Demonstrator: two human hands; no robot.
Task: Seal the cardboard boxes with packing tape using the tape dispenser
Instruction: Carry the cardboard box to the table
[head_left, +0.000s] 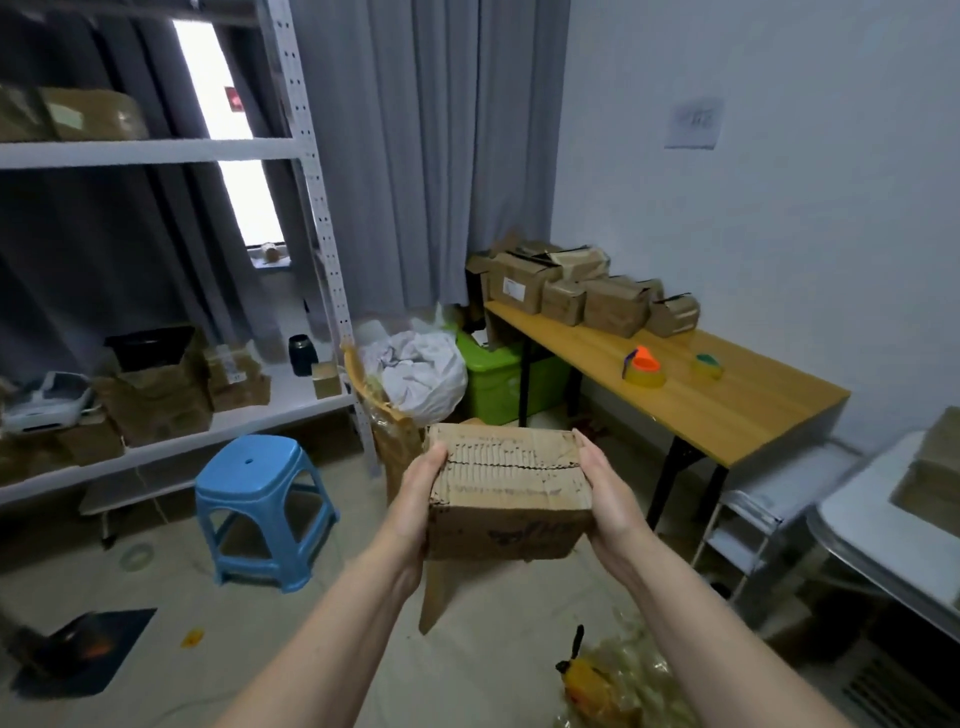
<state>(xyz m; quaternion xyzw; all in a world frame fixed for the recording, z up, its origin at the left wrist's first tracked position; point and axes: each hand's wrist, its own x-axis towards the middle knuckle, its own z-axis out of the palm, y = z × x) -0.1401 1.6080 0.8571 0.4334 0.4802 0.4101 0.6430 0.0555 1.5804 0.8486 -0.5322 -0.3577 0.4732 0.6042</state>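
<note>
Both hands – left hand (415, 499), right hand (605, 493) – grip cardboard box (506, 488); fingertips hidden.

**Worn cardboard, plastic, wood and cloth**

The cardboard box (506, 491) is matt brown, its top rough and scuffed, with torn paper fibres. The stool (260, 506) at left is smooth blue plastic with a slight sheen. The far counter (727, 410) has a smooth, light wood-grain top on dark legs. The curtain (415, 156) is matt grey cloth. The shelf rack (306, 171) looks like pale painted metal.
</note>
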